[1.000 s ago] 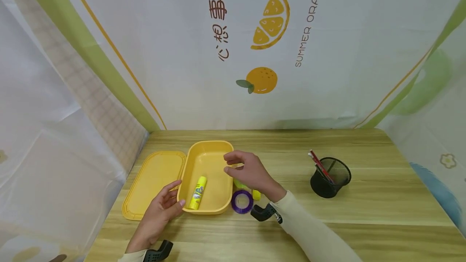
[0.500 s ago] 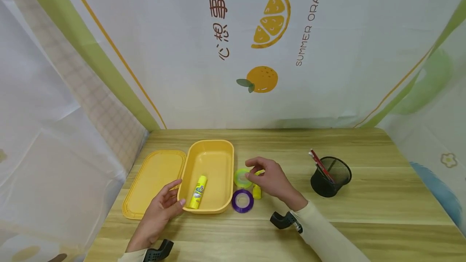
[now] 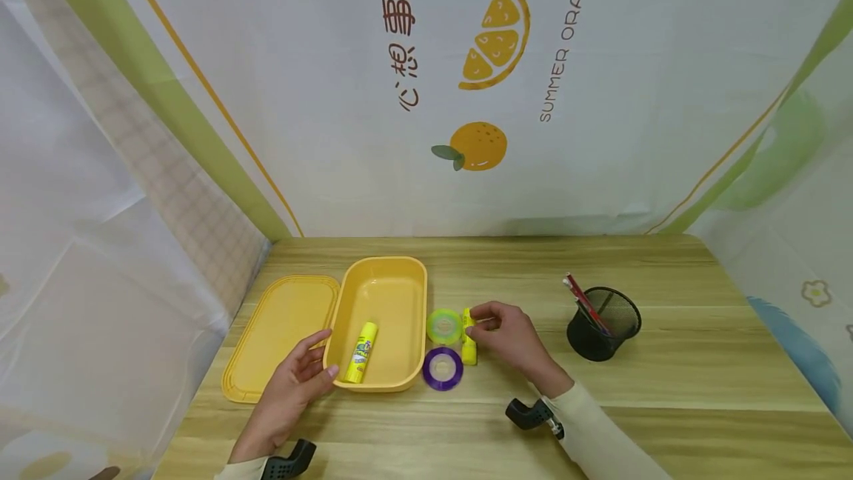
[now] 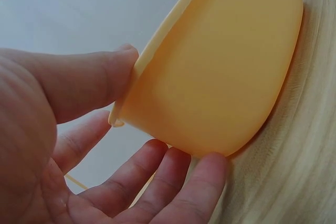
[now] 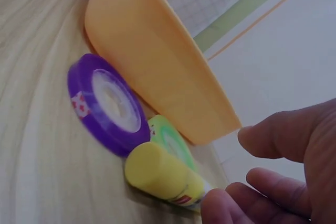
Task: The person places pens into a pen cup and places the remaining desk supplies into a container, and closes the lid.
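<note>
A yellow plastic box (image 3: 393, 295) holds one yellow glue stick (image 3: 361, 352), which lies slantwise inside. My left hand (image 3: 289, 391) grips the box's near left corner. In the left wrist view the thumb lies on the rim and the fingers lie against the outer wall. To the right of the box, my right hand (image 3: 516, 335) is at a second yellow glue stick (image 5: 163, 174) lying on the table. Its thumb and fingers are apart; the fingertips are at the stick's far end, and contact is hard to tell. A green tape roll (image 3: 444, 326) and a purple tape roll (image 3: 443, 368) lie between the stick and box.
The flat yellow lid (image 3: 283, 339) lies left of the box. Farther right stands a black mesh pen holder (image 3: 593, 339) with a red pencil (image 3: 581, 293) and other slim items. A printed cloth (image 3: 600, 169) hangs behind the wooden table.
My right hand has moved from over the box's right rim, rightward and down to the second glue stick, uncovering the green tape. The left hand stays on the box.
</note>
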Demonstrator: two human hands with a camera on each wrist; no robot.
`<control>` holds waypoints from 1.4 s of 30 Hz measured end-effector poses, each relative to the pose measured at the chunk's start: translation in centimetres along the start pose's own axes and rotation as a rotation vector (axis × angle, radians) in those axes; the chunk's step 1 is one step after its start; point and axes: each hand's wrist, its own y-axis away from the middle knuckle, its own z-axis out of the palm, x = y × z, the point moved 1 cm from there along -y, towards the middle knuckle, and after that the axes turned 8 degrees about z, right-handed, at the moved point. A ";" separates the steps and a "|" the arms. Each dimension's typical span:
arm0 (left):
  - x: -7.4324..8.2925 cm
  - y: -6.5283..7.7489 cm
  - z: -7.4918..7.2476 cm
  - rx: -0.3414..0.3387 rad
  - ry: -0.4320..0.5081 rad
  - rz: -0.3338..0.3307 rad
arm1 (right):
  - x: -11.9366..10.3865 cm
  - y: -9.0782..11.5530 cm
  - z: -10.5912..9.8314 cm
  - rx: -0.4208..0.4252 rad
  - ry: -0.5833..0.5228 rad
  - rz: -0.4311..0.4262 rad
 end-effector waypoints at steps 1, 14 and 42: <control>0.0 0.0 0.0 0.001 0.000 0.000 | 0.2 0.0 0.1 0.001 -0.001 0.007; 0.2 0.1 -0.1 0.001 -0.002 0.004 | 1.5 -0.4 0.8 0.044 -0.008 0.059; 0.0 0.1 0.1 0.014 0.010 -0.005 | 0.8 -0.9 1.4 0.032 -0.019 0.151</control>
